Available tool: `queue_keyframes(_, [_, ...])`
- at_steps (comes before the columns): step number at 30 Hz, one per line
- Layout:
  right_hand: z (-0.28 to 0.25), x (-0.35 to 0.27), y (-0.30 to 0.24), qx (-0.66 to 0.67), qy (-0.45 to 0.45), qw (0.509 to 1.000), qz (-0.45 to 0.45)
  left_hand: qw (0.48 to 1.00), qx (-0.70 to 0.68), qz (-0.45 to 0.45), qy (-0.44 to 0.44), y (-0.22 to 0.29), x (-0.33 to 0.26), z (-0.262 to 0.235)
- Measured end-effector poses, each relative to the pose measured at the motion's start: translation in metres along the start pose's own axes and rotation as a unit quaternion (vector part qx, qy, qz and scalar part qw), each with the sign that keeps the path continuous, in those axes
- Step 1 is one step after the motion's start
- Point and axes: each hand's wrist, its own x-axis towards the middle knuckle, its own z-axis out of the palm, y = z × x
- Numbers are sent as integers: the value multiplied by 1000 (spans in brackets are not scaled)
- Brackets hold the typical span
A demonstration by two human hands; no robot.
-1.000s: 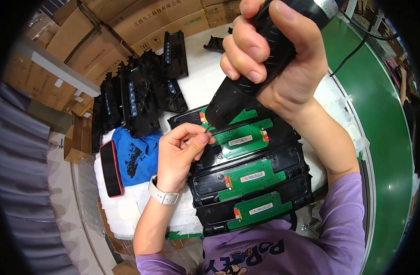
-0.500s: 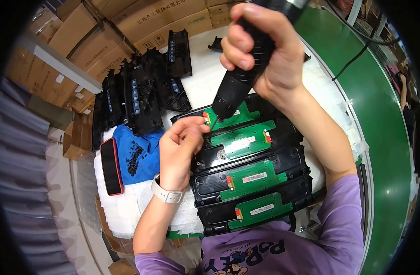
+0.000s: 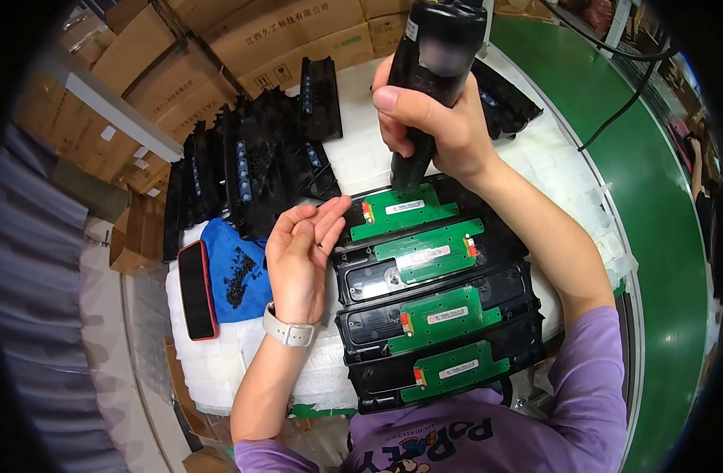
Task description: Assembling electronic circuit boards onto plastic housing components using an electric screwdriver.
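My right hand (image 3: 444,130) is wrapped round a black electric screwdriver (image 3: 440,59), held upright. Its lower end is over the back edge of the farthest green circuit board (image 3: 431,211); the bit's tip cannot be made out. Left of that board, my left hand (image 3: 297,256) is turned palm up with its fingers stretched out and the thumb bent over them. A tiny dark speck, perhaps a screw, shows by the fingers. Several black plastic panels (image 3: 361,328) lie in a row before me, each bearing a green board with a red-and-white connector.
Small black screws (image 3: 238,277) lie heaped on a blue cloth (image 3: 216,235) at the left, beside a red-edged phone (image 3: 194,290). More black plastic housings (image 3: 270,130) are piled at the back left, and another housing (image 3: 503,98) lies at back right. Cardboard boxes (image 3: 278,43) stand behind.
The screwdriver has moved right and become more upright, from near the connector to the board's back edge. My left hand has drawn back from the board, and its fingers have opened out.
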Motion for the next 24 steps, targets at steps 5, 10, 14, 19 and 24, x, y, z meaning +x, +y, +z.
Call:
queue_keyframes(5, [4,5,3,-6,-13,1000,12,999,22,-25,-21,2,3,0])
queue_keyframes(10, [14,10,6,-44,-56,997,29,989,3,-88,-116,8,3,-6])
queue_keyframes(14, [13,10,6,-37,-54,997,30,992,45,-86,-79,9,2,2])
queue_keyframes(19, [12,0,1,-54,-69,996,14,993,42,-86,-72,1,-1,4])
queue_keyframes(24, [7,-6,-25,82,-26,996,27,990,37,-78,-116,-4,-2,-2])
